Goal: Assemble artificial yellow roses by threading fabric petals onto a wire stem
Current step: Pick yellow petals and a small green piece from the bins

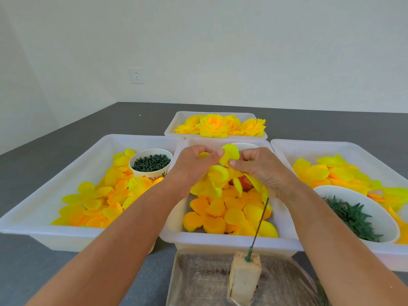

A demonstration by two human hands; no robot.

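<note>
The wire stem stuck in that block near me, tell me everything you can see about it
The wire stem is a thin, dark, straight rod that looks like metal. Its lower end sits in a green sleeve pushed into the top of a pale, foam-like block. It leans, rising up and to the right over the front rim of the middle tray. Its upper end disappears among yellow petals under the right hand, so the tip is hidden, and I cannot tell whether the hand touches it.

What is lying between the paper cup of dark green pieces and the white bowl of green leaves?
In the head view, the middle white plastic tray of orange-yellow fabric petals lies between them, with both hands above it.
</note>
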